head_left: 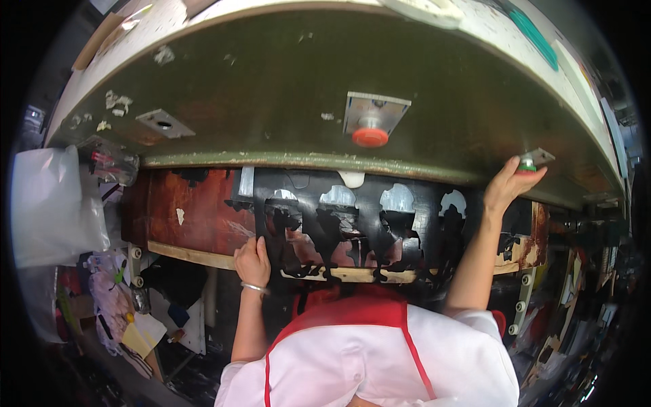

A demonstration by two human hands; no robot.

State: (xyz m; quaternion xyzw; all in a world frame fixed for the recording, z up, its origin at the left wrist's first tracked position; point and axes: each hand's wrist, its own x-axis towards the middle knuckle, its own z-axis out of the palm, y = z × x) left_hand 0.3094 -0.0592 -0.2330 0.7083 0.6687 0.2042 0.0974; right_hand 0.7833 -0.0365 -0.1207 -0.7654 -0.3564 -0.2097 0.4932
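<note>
Your hands are well apart. Your right hand (504, 187) is spread at the round green push button (526, 165) on the right of the dark green panel (271, 81), right of the round orange-red button (370, 138). Your left hand (252, 262) curls by the left part of the torn black sheet (367, 203); whether it grips, I cannot tell.

a white shirt (468, 353) fills the bottom centre of the frame, its sleeves (230, 381) leaving the forearms (472, 271) bare. over it lies a red apron (346, 312) with a thin red strap (419, 356) down each side. a slim silvery bangle (255, 289) circles the left wrist (254, 279). left hand (252, 262) and right hand (508, 184) are bare.
</note>
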